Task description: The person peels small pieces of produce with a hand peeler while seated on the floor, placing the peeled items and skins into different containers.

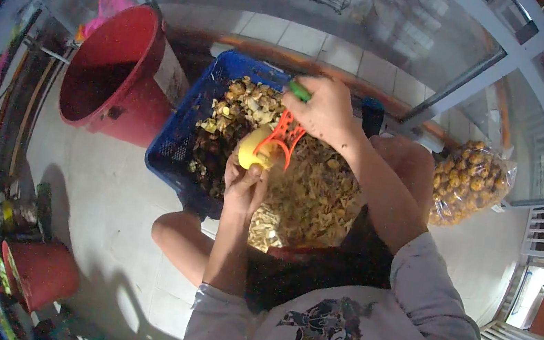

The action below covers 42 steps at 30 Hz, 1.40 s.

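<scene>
My left hand grips a smooth yellow potato from below, fingers wrapped round its lower end. In my right hand is a peeler with a green handle and an orange-red forked head. The peeler's head lies against the right side of the potato, or just in front of it. Both hands are above a blue plastic crate that holds dark, lumpy pieces and pale scraps. Beside it, between my legs, is a heap of thin yellowish peelings.
A large red bucket stands left of the crate, and a smaller red bucket lies at the lower left. To my right sits a clear bag of potatoes. Glass panels with metal frames rise beyond the crate.
</scene>
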Motion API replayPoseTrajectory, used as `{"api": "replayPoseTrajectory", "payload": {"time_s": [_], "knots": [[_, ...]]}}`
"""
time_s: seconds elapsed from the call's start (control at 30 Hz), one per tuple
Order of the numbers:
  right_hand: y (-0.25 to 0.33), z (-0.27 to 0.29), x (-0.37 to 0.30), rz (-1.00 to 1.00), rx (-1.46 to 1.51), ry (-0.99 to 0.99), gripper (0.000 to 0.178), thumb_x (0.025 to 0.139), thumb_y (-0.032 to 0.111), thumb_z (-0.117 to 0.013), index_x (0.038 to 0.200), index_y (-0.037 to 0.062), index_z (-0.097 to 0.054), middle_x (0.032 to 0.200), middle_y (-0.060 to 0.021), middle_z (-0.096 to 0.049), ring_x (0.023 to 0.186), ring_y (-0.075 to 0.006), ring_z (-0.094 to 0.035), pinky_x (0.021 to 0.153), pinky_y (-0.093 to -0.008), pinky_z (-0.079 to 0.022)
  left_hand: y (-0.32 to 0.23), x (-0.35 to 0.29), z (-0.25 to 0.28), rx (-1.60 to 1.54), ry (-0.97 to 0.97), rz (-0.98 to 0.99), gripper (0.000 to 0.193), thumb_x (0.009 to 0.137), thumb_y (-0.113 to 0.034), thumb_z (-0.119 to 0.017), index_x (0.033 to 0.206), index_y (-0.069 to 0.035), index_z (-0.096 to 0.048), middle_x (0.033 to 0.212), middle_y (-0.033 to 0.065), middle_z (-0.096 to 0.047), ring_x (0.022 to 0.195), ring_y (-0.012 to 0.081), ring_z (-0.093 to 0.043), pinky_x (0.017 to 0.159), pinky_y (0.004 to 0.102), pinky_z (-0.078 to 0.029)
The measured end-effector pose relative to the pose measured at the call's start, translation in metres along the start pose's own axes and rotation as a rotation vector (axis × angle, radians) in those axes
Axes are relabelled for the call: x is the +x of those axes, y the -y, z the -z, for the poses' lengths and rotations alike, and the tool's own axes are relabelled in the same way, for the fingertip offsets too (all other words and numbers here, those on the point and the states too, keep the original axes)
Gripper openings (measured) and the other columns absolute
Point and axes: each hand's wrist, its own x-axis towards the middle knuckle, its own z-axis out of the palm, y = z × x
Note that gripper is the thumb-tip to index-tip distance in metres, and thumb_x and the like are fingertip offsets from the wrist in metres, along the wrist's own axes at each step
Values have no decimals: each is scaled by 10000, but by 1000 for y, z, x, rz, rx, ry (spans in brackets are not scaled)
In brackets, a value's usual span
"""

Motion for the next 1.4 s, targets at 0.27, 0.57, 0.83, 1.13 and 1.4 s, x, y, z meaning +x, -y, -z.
{"api": "replayPoseTrajectory", "payload": {"time_s": [0.27,0.57,0.83,1.13,1.4], "knots": [[-16,1,11,-221,18,46,292,778,357,-615,701,77,-651,612,-183,-602,594,-373,-620,575,-450,-498,-4,0,-12,-50,8,18,797,722,-165,-803,1344,50,-352,1249,128,-528,1136,224,-534,1003,362,-420],[-19,4,16,-208,64,68,274,791,310,-647,744,40,-653,591,-172,-585,553,-331,-593,550,-401,-465,-2,-2,3,-131,91,48,746,763,-178,-761,1352,40,-358,1304,167,-490,1184,282,-510,1019,421,-424],[-15,5,19,-164,44,64,297,793,304,-643,719,16,-639,605,-201,-571,557,-354,-582,575,-406,-475,-1,-3,5,-237,136,198,749,728,-148,-794,1329,51,-394,1251,145,-535,1114,228,-558,903,320,-498],[-14,7,20,-194,103,119,309,778,313,-646,743,6,-647,613,-197,-580,545,-350,-577,550,-398,-463,0,2,0,-99,178,120,758,697,-189,-813,1292,57,-412,1226,157,-550,1095,288,-576,931,350,-492],[3,9,1,262,-211,31,305,756,385,-641,788,84,-677,668,-183,-636,620,-350,-647,598,-439,-519,-3,4,-14,123,67,-20,743,633,-130,-858,1248,50,-481,1200,100,-578,1077,185,-577,959,327,-459]]}}
